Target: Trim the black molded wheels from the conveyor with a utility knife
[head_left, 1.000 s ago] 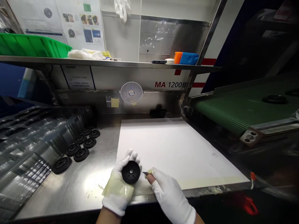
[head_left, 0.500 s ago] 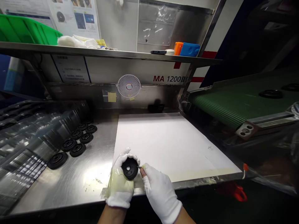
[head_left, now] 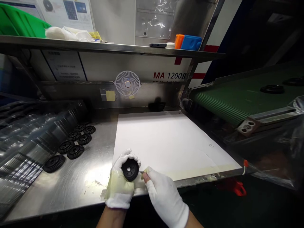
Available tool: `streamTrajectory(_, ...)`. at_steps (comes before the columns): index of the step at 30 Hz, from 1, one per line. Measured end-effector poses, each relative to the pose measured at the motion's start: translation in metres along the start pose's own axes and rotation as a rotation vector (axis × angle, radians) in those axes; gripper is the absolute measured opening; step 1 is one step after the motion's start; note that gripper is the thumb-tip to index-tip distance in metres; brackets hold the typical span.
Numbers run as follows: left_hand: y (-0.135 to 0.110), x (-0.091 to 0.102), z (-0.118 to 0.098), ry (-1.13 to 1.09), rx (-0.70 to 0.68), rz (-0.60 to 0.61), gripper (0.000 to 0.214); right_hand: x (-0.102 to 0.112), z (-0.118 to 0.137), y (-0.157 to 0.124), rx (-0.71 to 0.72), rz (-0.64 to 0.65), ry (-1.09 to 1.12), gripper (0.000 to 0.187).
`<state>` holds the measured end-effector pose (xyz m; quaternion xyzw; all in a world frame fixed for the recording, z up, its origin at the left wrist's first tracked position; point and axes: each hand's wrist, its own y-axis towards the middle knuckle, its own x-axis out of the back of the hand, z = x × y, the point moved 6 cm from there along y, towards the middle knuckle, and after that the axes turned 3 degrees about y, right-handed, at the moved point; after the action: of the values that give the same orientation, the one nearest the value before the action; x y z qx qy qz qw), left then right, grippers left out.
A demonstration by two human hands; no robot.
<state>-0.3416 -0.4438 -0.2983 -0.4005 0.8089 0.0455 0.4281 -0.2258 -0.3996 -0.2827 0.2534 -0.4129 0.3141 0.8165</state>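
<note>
My left hand [head_left: 119,185], in a white glove with a yellowish palm covering, is closed around a black ribbed plastic wheel [head_left: 131,174]. The wheel is tilted, so its face with a small centre hole shows. Just right of it, my gloved right hand [head_left: 163,194] pinches a small thin blade [head_left: 141,172]. Its tip points at the wheel's rim; whether they touch is hard to tell. A bare thumb tip sticks out of the right glove. Most of the tool is hidden inside that hand. Both hands are over the front edge of the metal bench [head_left: 95,152].
Several black wheels [head_left: 75,152] lie at left beside stacked clear plastic trays [head_left: 42,139]. White paper [head_left: 163,139] covers the bench's right part. A small fan [head_left: 127,83] is at the back, under a shelf [head_left: 114,47]. At right runs a green conveyor [head_left: 232,98] carrying black wheels.
The view has shifted slightly, moving the bench and shelf left and up in the picture. The right hand has drawn slightly away from the wheel. The left hand keeps its hold.
</note>
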Motion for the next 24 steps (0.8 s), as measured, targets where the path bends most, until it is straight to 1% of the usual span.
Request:
streamTrajectory(3,0.0,-0.003,0.001,0.014,0.014,0.003,0.014,0.004,-0.002,0.007,-0.009,-0.027,-0.047,0.025)
streamTrajectory(7,0.001,-0.003,0.003,0.021,0.025,0.02,0.014,-0.001,0.001,0.005,0.015,-0.022,-0.068,0.022)
streamTrajectory(12,-0.001,-0.002,0.004,-0.059,0.077,-0.032,0.012,-0.008,0.005,-0.001,0.028,-0.003,-0.07,0.021)
streamTrajectory(13,-0.002,-0.005,0.002,-0.051,0.058,-0.028,0.012,-0.008,0.004,-0.001,0.02,-0.011,-0.072,0.022)
streamTrajectory(16,-0.008,-0.012,-0.008,0.027,-0.056,0.009,0.012,-0.005,0.001,0.002,0.001,-0.045,-0.077,0.024)
streamTrajectory(18,-0.011,-0.013,-0.01,0.077,-0.101,0.021,0.012,-0.006,-0.001,0.004,-0.001,-0.051,-0.075,0.024)
streamTrajectory(21,-0.008,-0.005,-0.007,0.134,-0.139,0.041,0.012,-0.01,-0.002,0.003,-0.01,-0.042,-0.053,0.024)
streamTrajectory(24,-0.001,0.005,0.0,0.191,-0.191,0.094,0.028,-0.014,-0.003,0.0,-0.047,-0.043,-0.046,0.023)
